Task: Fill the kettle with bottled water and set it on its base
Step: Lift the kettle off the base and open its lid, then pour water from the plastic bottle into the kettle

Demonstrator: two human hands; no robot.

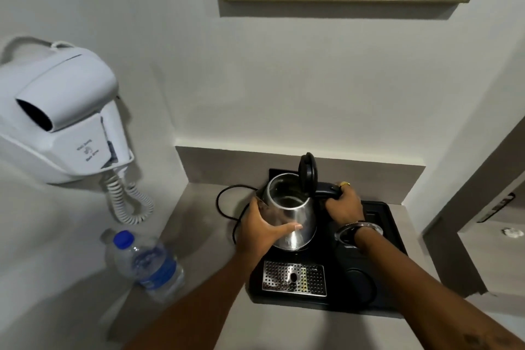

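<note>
- Head view: your right hand is wrapped around the black handle of the polished stainless-steel electric kettle, its grip closed on that handle, while your left hand lies spread against the kettle's near wall, palm and thumb pressed to the steel, fingers wide rather than curled.
- The kettle stands, tilted slightly, at the back left of the black plastic hospitality tray, its black hinged lid swung fully upright and the mouth open to you; whether it is seated on its base you cannot tell, as the body hides what is beneath it.
- The inside of the kettle looks bare metal, so filling appears not yet done.
- The clear plastic water bottle with the blue cap stands on the grey tabletop well to the left of the tray, cap on and untouched by either hand.
- A black power cord loops across the tabletop behind your left hand.
- Judged from this: lid opened; uncapping, pouring, closing and seating on the base remain.
</note>
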